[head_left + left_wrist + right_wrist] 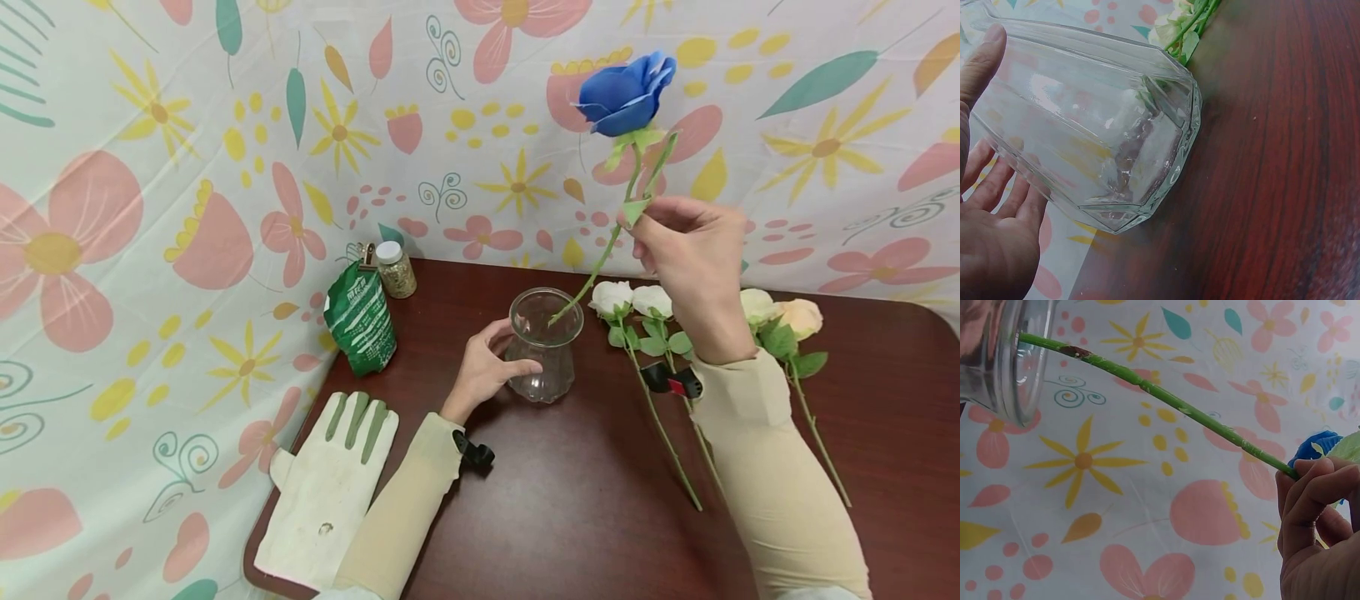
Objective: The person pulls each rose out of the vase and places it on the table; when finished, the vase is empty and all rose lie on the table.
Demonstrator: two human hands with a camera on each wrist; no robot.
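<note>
A blue rose (626, 93) is pinched by its green stem (1166, 395) between the thumb and fingers of my right hand (693, 250), above the table. The stem slants down to the left, and its cut end is just inside the mouth of a clear glass vase (542, 367). My left hand (483, 367) holds the vase from its left side, thumb in front and fingers behind. Faceted sides and a thick base show on the vase (1085, 119) in the left wrist view. In the right wrist view, my right hand (1322, 512) covers part of the bloom.
Two white roses (613, 298) lie right of the vase, partly under my right forearm. Cream and peach roses (801, 318) lie farther right. At left are a green bag (362, 321), a lidded jar (396, 271) and a pair of white-and-green gloves (330, 492). Patterned cloth hangs behind the table.
</note>
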